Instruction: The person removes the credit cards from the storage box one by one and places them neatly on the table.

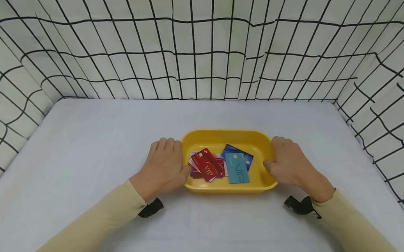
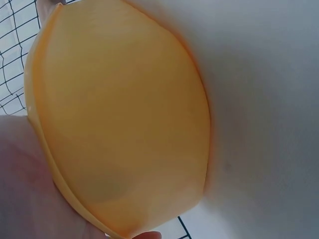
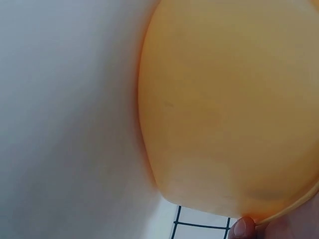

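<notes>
Left hand [image 1: 164, 166], right hand [image 1: 289, 161]: fingers grasping opposite tray [image 1: 227, 190] ends | Tray: on table [image 1: 117, 131], between hands | Cards [image 1: 207, 165]: loose inside | Risk: unequal hand force could tilt tray, sliding cards

Blue card [image 1: 240, 149] partly hidden by teal card [image 1: 236, 172], left sleeve [image 1: 102, 214] cut off at head view's bottom edge

Head view evenly bright; 2 wrist views dimmer, softer, with diffuse shadows.
</notes>
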`<move>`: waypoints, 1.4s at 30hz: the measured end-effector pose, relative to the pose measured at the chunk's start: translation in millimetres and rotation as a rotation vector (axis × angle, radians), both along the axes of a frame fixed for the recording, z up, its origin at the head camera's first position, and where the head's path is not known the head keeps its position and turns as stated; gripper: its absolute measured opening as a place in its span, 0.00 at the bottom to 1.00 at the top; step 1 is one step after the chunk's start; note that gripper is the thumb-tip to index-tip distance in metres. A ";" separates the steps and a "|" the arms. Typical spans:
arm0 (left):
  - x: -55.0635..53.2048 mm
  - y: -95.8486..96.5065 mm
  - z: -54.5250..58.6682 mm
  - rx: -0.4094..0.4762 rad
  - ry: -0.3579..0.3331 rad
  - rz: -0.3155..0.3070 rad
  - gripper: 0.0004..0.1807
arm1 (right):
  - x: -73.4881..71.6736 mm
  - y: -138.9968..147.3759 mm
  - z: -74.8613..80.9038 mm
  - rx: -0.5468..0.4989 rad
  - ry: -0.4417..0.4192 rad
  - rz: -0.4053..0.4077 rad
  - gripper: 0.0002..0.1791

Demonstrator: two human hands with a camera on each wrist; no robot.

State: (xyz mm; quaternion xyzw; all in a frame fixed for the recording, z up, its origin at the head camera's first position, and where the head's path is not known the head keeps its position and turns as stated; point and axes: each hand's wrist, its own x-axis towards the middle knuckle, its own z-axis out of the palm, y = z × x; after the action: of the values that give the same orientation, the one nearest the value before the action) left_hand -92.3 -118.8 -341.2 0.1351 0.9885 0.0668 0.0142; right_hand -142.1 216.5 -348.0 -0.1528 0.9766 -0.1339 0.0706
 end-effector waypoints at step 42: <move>-23.3 8.5 52.2 -0.006 -0.018 -0.095 0.31 | 2.4 -7.7 -2.9 -0.057 -0.002 -0.043 0.17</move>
State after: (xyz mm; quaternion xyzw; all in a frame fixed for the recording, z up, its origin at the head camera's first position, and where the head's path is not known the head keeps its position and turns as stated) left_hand -115.6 -110.3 -289.0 0.1813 0.9809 0.0645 0.0264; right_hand -139.7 208.8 -350.9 -0.1333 0.9754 -0.1632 0.0645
